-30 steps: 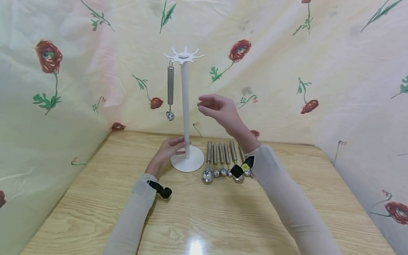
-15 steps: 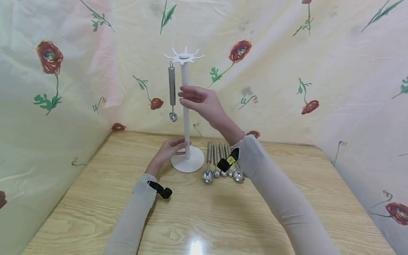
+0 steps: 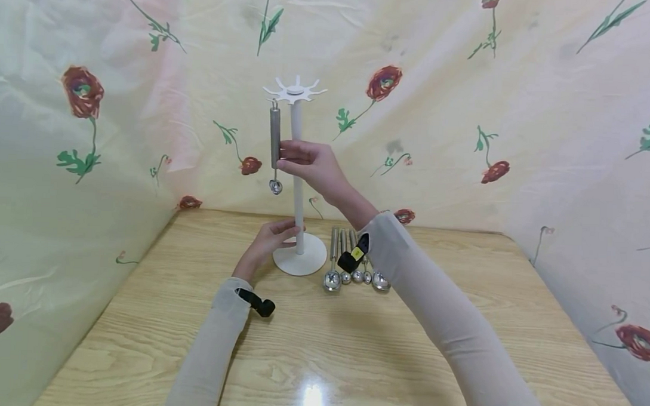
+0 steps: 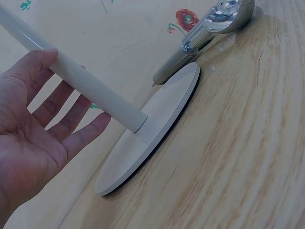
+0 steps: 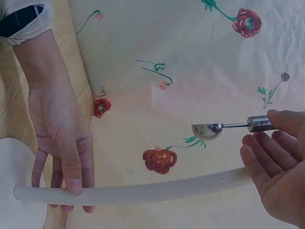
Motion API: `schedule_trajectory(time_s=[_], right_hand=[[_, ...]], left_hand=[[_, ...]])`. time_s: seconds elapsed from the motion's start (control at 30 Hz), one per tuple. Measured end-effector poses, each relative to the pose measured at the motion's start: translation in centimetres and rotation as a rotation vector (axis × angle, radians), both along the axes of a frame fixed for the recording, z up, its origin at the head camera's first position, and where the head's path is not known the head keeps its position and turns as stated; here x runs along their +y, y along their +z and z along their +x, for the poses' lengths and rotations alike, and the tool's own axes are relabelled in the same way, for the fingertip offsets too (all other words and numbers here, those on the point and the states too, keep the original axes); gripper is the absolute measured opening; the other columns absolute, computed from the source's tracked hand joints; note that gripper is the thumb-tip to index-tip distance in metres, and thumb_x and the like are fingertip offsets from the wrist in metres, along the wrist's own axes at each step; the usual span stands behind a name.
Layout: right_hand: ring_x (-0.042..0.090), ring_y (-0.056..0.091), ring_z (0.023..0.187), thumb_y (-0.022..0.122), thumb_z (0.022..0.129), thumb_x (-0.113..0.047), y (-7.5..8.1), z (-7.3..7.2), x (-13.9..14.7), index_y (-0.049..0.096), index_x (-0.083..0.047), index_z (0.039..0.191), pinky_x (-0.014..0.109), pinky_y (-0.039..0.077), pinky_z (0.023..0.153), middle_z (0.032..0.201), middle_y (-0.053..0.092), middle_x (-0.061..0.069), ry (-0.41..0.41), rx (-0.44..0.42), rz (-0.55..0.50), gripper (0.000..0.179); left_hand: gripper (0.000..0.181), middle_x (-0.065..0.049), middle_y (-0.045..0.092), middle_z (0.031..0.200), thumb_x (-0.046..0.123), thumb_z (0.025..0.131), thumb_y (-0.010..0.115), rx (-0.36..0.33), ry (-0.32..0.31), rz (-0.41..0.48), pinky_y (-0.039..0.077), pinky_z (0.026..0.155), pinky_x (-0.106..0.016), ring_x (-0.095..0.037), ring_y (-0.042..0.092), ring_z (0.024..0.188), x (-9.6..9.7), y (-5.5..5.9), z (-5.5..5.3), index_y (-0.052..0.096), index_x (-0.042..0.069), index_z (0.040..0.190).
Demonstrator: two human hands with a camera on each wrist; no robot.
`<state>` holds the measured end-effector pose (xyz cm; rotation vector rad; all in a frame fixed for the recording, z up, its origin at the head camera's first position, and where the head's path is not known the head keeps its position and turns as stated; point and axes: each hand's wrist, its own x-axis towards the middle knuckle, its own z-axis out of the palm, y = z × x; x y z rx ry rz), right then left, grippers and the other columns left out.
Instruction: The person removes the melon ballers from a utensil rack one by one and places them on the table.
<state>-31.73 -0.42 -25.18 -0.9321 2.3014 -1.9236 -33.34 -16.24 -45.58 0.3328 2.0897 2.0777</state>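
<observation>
A white stand (image 3: 298, 205) has a round base, an upright pole and a crown of hooks on top. My left hand (image 3: 263, 242) holds the lower pole between thumb and fingers, just above the base. From a left-side hook hangs a metal melon baller (image 3: 275, 132) with a long grey handle and a small round bowl pointing down. At the lower part of that handle is my right hand (image 3: 316, 170), its thumb and fingertips pinching it. In the right wrist view the bowl (image 5: 207, 130) shows clear of the fingers.
Several metal scoops (image 3: 332, 280) lie in a row on the wooden table (image 3: 277, 350), right of the base. My right forearm hangs over some of them. Floral cloth (image 3: 430, 111) stands behind and at both sides.
My right hand has moved left, past the pole, and come onto the hanging melon baller's handle. The melon baller has swung slightly right. My left hand has stayed on the pole.
</observation>
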Motion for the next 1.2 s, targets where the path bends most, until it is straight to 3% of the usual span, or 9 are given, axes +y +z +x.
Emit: schedule_trajectory(time_s=[0.33,0.67,1.2], right_hand=[[0.03,0.07,0.115,0.072,0.095,-0.006,-0.22,-0.01,-0.52,0.061,0.002,0.137,0.037,0.057,0.105,0.123,0.071,0.023,-0.012,-0.002,0.032,0.045],[0.011,0.072,0.087,0.073,0.094,-0.005,-0.35,-0.18,-0.65,0.071,0.006,0.115,0.031,0.064,0.083,0.103,0.077,0.016,0.006,0.034,-0.009,0.024],[0.012,0.071,0.086,0.074,0.093,-0.006,-0.4,0.39,-0.48,0.073,0.005,0.117,0.033,0.064,0.084,0.101,0.078,0.011,0.004,-0.035,-0.024,0.026]], left_hand=[[0.044,-0.019,0.064,0.139,0.024,0.103,0.063,0.001,0.004,-0.002,0.057,0.105,-0.046,-0.033,0.056,0.135,-0.04,0.1,-0.13,0.059,0.005,0.142],[0.044,-0.02,0.063,0.14,0.024,0.103,0.063,0.011,-0.007,0.004,0.056,0.106,-0.047,-0.034,0.055,0.136,-0.1,0.19,-0.17,0.058,0.005,0.143],[0.042,-0.019,0.064,0.139,0.022,0.102,0.064,-0.013,0.0,-0.009,0.057,0.105,-0.044,-0.032,0.056,0.135,-0.06,-0.39,-0.44,0.059,0.006,0.141]])
